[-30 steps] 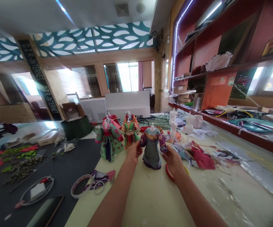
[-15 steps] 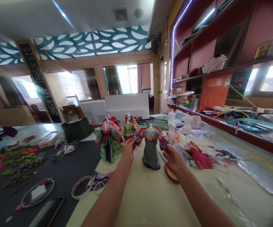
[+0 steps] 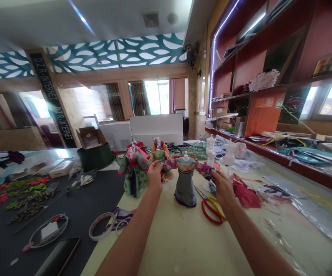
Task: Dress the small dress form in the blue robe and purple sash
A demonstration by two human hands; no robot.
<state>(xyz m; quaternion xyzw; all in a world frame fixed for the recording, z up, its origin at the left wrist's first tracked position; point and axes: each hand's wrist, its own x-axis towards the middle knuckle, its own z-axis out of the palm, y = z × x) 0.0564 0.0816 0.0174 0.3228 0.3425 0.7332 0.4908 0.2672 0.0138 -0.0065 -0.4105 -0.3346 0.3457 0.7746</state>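
A small dress form (image 3: 185,188) in a grey-blue gown with purple patterned sleeves stands upright on the pale table. My left hand (image 3: 156,176) pinches the end of its left-side sleeve (image 3: 169,165). On the other side, my right hand (image 3: 222,186) grips the cuff of the right-side sleeve (image 3: 204,169), and both sleeves are drawn outward. Scissors with red handles (image 3: 212,212) lie below my right hand, beside a yellow-handled tool (image 3: 217,205) partly hidden by it. A green robed dress form (image 3: 133,168) stands just left of my left hand.
White bare dress forms (image 3: 210,149) stand behind my right hand. Red cloth scraps (image 3: 245,191) lie to the right. At left are tape rolls (image 3: 101,226), a phone (image 3: 58,257), a cable (image 3: 47,232) and artificial sprigs (image 3: 24,203) on a black mat (image 3: 88,199).
My right hand has moved right and slightly up, stretching the right-side sleeve straighter outward. More of the scissors and the yellow handle now shows. My left hand keeps its pinch, slightly higher.
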